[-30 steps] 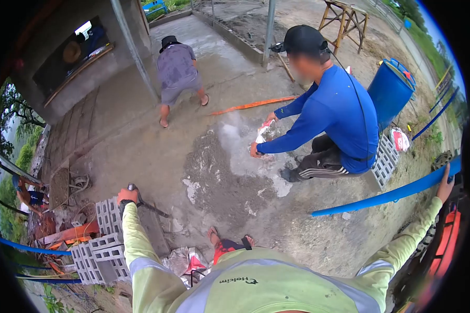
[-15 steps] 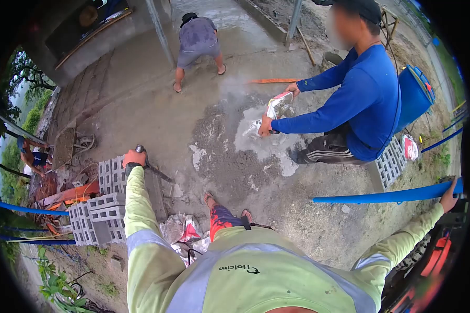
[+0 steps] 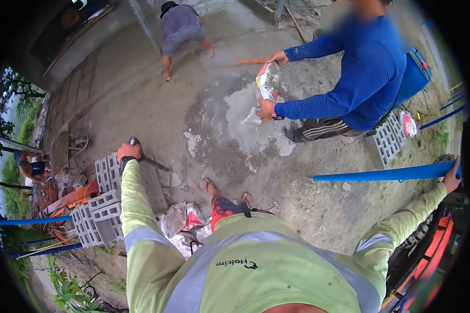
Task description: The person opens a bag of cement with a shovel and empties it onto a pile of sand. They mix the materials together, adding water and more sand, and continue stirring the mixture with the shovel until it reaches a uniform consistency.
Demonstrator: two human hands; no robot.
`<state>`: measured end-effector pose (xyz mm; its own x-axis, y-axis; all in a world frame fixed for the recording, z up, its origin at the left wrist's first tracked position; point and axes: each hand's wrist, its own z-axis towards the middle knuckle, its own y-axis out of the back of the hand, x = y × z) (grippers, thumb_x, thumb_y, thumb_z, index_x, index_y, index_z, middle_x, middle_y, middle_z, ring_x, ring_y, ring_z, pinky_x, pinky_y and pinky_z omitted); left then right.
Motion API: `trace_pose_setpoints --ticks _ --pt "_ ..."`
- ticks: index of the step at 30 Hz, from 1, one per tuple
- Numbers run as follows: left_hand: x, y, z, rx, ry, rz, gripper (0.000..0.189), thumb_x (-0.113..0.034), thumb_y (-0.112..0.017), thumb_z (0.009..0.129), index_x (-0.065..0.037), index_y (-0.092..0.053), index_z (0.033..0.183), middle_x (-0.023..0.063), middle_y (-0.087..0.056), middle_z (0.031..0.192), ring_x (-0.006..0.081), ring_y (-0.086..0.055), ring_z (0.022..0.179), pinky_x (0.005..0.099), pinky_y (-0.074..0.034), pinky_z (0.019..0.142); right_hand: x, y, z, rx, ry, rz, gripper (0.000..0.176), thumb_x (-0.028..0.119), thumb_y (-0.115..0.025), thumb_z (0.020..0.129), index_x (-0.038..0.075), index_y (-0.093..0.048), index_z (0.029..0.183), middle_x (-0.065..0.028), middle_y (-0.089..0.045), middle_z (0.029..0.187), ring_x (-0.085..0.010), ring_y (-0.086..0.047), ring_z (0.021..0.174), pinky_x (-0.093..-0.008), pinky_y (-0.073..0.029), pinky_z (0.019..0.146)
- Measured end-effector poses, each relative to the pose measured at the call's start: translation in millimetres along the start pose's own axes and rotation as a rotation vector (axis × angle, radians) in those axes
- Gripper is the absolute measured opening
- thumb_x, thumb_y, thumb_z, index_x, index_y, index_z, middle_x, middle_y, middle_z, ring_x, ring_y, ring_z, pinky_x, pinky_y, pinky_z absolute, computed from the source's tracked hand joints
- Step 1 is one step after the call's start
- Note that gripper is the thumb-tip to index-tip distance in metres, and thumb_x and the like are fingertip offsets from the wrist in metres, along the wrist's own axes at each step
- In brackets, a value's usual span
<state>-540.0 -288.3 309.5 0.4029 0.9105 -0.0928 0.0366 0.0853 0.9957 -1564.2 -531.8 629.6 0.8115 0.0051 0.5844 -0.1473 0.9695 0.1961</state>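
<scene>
On the left, my left hand [image 3: 128, 151] is closed around the upper end of a dark tool handle [image 3: 155, 163] that slants down to the right; its working end cannot be made out. Far out on the right, my right hand [image 3: 451, 178] grips the thick near end of a blue pole [image 3: 381, 173]. Hollow concrete blocks [image 3: 107, 175] are stacked beside and below my left hand. Crumpled white-and-red sacks [image 3: 185, 219] lie by my legs. Ahead, a co-worker in blue holds a cement bag [image 3: 267, 83] in both hands over a pale powder patch [image 3: 245, 115].
A second person [image 3: 181, 28] bends over the wet floor at the back. At far left are another person [image 3: 28, 164] and a wheelbarrow [image 3: 62, 148]. More blocks [image 3: 387, 141] and a blue drum [image 3: 413, 78] stand behind the co-worker. Orange-red gear [image 3: 431, 255] lies at lower right.
The co-worker has lifted the cement bag more upright and stands straighter. My view has shifted slightly. Both my hands keep their holds.
</scene>
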Motion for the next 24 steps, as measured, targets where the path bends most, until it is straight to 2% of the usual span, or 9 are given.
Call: trace_pose_setpoints --ticks 4,6,9,11,13,17,20,22,24 --pt "-6 -17 -24 -0.013 -0.261 -0.078 0.045 -0.044 -0.063 0.075 -0.009 -0.063 0.103 0.0188 -0.067 0.092 0.0383 -0.064 0.088 0.0482 -0.051 0.078 47 13 -51 -0.249 0.149 -0.495 0.082 0.062 -0.070 0.070 -0.008 -0.060 0.111 -0.0276 -0.060 0.112 -0.0374 -0.059 0.107 -0.0415 -0.045 0.092" --pt "-19 -18 -55 0.005 -0.284 -0.190 0.052 -0.057 -0.060 0.076 -0.011 -0.065 0.101 0.0193 -0.067 0.087 0.0397 -0.064 0.085 0.0486 -0.050 0.075 110 26 -123 -0.406 0.595 -0.216 0.056 0.033 -0.075 0.078 -0.010 -0.058 0.109 -0.0199 -0.065 0.098 -0.0249 -0.063 0.088 -0.0370 -0.050 0.083" --pt "-31 -39 -101 -0.001 -0.371 -0.537 0.049 -0.053 -0.057 0.083 -0.008 -0.068 0.098 0.0203 -0.067 0.086 0.0395 -0.064 0.084 0.0457 -0.051 0.074 223 9 -333 0.318 0.129 0.615 0.027 0.011 -0.060 0.090 -0.008 -0.056 0.108 -0.0168 -0.061 0.107 -0.0216 -0.059 0.097 -0.0353 -0.048 0.087" --pt "-47 -42 -128 0.025 -0.365 -0.503 0.045 -0.047 -0.055 0.087 -0.005 -0.067 0.096 0.0212 -0.066 0.083 0.0396 -0.064 0.080 0.0432 -0.051 0.071 282 4 -443 1.063 0.342 0.576 0.033 0.010 -0.064 0.085 -0.001 -0.055 0.114 -0.0179 -0.059 0.112 -0.0339 -0.058 0.102 -0.0397 -0.044 0.091" --pt "-54 -42 -140 0.136 -0.384 -0.560 0.041 -0.044 -0.047 0.092 -0.007 -0.065 0.093 0.0228 -0.065 0.080 0.0433 -0.062 0.079 0.0500 -0.048 0.068 309 -10 -565 1.380 0.566 0.800 0.047 0.011 -0.066 0.082 0.000 -0.050 0.125 -0.0213 -0.051 0.124 -0.0379 -0.048 0.118 -0.0420 -0.040 0.099" --pt "-48 -62 -153 0.110 -0.425 -0.587 0.037 -0.037 -0.043 0.094 -0.003 -0.058 0.093 0.0231 -0.063 0.074 0.0416 -0.062 0.072 0.0494 -0.047 0.065 370 -11 -709 1.574 1.044 0.812 0.068 0.012 -0.063 0.075 0.000 -0.037 0.137 -0.0196 -0.044 0.135 -0.0366 -0.031 0.133 -0.0487 -0.024 0.111" --pt "-27 -90 -131 0.189 -0.388 -1.014 0.033 -0.033 -0.041 0.095 -0.002 -0.054 0.095 0.0173 -0.062 0.070 0.0317 -0.061 0.065 0.0442 -0.047 0.065 399 -14 -768 1.555 1.141 0.788 0.062 0.016 -0.063 0.074 0.000 -0.044 0.131 -0.0195 -0.052 0.126 -0.0336 -0.044 0.123 -0.0486 -0.025 0.109" --pt "-13 -110 -94 0.274 0.044 -1.748 0.027 -0.027 -0.039 0.096 -0.004 -0.054 0.094 0.0090 -0.060 0.071 0.0199 -0.057 0.066 0.0372 -0.045 0.065 436 -16 -770 1.650 1.118 0.676 0.052 0.019 -0.063 0.074 0.001 -0.050 0.121 -0.0187 -0.058 0.114 -0.0315 -0.053 0.111 -0.0459 -0.034 0.101" --pt "15 -129 -57 0.281 0.178 -1.447 0.028 -0.029 -0.040 0.095 -0.006 -0.056 0.099 0.0049 -0.061 0.080 0.0178 -0.057 0.075 0.0312 -0.042 0.070 455 -5 -788 1.746 1.129 0.595 0.043 0.022 -0.063 0.074 0.001 -0.056 0.111 -0.0179 -0.064 0.103 -0.0293 -0.062 0.098 -0.0433 -0.043 0.094"
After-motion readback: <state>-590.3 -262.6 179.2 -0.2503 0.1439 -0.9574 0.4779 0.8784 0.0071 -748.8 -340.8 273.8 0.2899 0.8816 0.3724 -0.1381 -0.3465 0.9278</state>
